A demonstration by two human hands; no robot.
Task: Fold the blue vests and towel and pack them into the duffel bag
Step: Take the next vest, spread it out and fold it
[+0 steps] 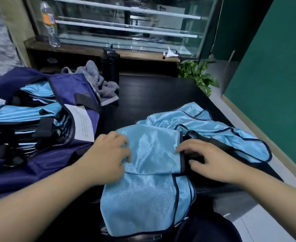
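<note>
Left hand (108, 152) pinches the near-left edge of the folded flap of a blue vest (143, 180) on the dark table (152, 91). Right hand (212, 161) fingers curl at the flap's black-trimmed right edge; actual grasp cannot be told. Duffel bag (60, 151) lies open left of the fingers, holding folded vests; towel (100, 81) beyond it.

Looks like a shop or café counter area. Against the back wall, a glass display case (126, 27) with lit shelves, of the chilled kind used for cakes or drinks, set on a wooden ledge (84, 49). On that ledge, a plastic water bottle (49, 23). In front, a dark bench (152, 91). To the right, a green wall (274, 75), a leafy potted plant (198, 74) and pale floor tiles (259, 212).
</note>
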